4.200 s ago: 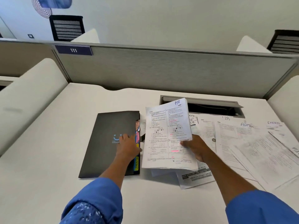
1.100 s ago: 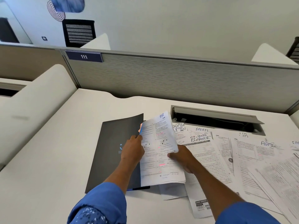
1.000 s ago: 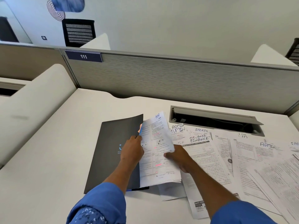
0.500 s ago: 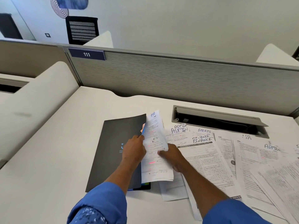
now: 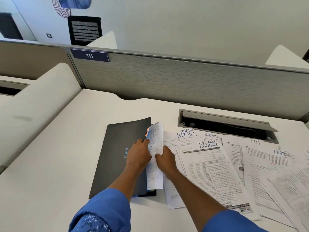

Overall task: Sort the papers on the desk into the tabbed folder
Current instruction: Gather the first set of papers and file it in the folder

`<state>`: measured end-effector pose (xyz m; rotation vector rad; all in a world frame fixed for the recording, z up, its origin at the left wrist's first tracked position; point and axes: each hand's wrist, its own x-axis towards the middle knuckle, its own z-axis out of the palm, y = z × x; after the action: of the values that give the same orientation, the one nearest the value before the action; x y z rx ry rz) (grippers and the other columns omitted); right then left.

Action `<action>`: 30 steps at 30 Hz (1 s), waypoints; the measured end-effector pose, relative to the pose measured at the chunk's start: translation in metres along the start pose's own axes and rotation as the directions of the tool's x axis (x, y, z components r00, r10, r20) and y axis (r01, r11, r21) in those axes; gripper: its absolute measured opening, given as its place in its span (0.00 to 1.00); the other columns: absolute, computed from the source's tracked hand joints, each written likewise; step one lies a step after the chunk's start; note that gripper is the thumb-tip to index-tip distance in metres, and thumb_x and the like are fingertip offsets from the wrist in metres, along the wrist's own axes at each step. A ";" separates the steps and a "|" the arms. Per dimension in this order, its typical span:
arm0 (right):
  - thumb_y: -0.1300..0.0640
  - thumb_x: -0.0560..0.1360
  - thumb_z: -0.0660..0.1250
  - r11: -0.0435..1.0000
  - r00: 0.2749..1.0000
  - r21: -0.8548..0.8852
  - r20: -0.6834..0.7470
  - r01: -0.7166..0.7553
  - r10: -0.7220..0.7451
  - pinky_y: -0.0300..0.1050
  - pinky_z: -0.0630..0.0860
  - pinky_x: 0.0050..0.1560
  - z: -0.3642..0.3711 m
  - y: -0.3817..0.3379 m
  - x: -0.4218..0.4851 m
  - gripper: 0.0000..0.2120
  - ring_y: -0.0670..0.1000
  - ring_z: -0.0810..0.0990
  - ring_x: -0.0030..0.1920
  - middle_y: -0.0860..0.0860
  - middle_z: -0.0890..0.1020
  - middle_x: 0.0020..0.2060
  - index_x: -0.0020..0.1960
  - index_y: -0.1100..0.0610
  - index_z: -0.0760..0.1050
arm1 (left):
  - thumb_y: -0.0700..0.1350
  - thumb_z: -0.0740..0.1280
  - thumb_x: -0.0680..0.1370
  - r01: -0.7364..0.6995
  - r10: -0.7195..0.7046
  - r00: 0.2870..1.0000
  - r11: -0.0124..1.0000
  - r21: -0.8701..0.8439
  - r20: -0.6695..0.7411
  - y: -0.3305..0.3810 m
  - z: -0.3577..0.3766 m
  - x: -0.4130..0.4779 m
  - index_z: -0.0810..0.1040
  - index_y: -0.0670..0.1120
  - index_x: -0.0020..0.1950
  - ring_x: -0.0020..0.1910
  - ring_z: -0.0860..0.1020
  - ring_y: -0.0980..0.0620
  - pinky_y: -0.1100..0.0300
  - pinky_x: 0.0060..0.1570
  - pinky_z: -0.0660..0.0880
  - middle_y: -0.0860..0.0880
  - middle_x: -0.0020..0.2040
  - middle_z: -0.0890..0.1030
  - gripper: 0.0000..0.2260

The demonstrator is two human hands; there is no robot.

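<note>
A dark grey tabbed folder (image 5: 117,156) lies on the white desk (image 5: 58,164), its cover lifted a little at the right edge. My left hand (image 5: 139,154) grips that cover edge, beside orange and blue tabs. My right hand (image 5: 164,159) pinches a white sheet marked HR (image 5: 156,136), which is partly slid under the cover. Only a narrow strip of the sheet shows. Loose papers marked ADMIN (image 5: 185,133), SPORTS (image 5: 211,135) and FINANCE (image 5: 209,145) are spread to the right of the folder.
An open cable tray (image 5: 225,126) is set into the desk behind the papers. A grey partition (image 5: 184,81) with a plate reading 111 closes the back. More overlapping sheets (image 5: 275,173) cover the right side. A cream divider (image 5: 33,106) borders the left.
The HR sheet has moved left and gone further under the folder cover, so less of it shows. My right hand followed it left; my left hand stays on the cover edge.
</note>
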<state>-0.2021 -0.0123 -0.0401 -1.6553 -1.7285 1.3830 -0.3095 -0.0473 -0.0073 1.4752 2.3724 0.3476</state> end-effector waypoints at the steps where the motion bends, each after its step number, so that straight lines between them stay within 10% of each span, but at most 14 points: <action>1: 0.61 0.76 0.65 1.000 1.000 -0.002 0.012 0.005 -0.005 0.50 0.77 0.62 0.001 0.000 0.001 0.18 0.59 0.78 0.62 0.56 0.80 0.64 0.66 0.59 0.73 | 0.43 0.61 0.78 0.003 -0.003 1.000 1.000 -0.003 -0.001 0.000 0.000 0.000 0.71 0.47 0.69 0.59 0.76 0.44 0.51 0.56 0.75 0.45 0.66 0.74 0.19; 16: 0.62 0.74 0.65 0.999 0.991 -0.041 0.129 0.032 -0.026 0.44 0.76 0.55 -0.006 0.012 0.013 0.17 0.55 0.81 0.56 0.53 0.83 0.57 0.62 0.57 0.78 | 0.41 0.60 0.77 0.005 -0.004 1.000 1.000 0.024 -0.016 -0.003 0.002 0.005 0.70 0.48 0.70 0.60 0.76 0.45 0.52 0.54 0.75 0.47 0.66 0.74 0.20; 23: 0.54 0.74 0.62 0.998 0.982 0.063 0.187 -0.011 -0.001 0.57 0.80 0.57 0.024 0.004 0.012 0.14 0.54 0.82 0.51 0.53 0.85 0.49 0.56 0.54 0.80 | 0.42 0.60 0.77 -0.005 0.005 1.000 1.000 0.002 -0.028 -0.003 0.002 0.005 0.71 0.47 0.69 0.60 0.75 0.44 0.51 0.56 0.75 0.46 0.65 0.74 0.20; 30: 0.62 0.81 0.56 0.993 0.960 0.086 0.275 -0.084 0.058 0.41 0.75 0.51 0.025 0.001 0.007 0.11 0.48 0.77 0.49 0.49 0.80 0.48 0.57 0.54 0.75 | 0.39 0.58 0.77 0.002 -0.002 0.999 1.000 -0.007 -0.043 -0.007 0.003 0.006 0.68 0.49 0.72 0.62 0.74 0.45 0.51 0.56 0.74 0.47 0.67 0.73 0.22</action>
<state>-0.2238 -0.0154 -0.0547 -1.5471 -1.7259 1.7707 -0.3158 -0.0451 -0.0137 1.4769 2.4034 0.3903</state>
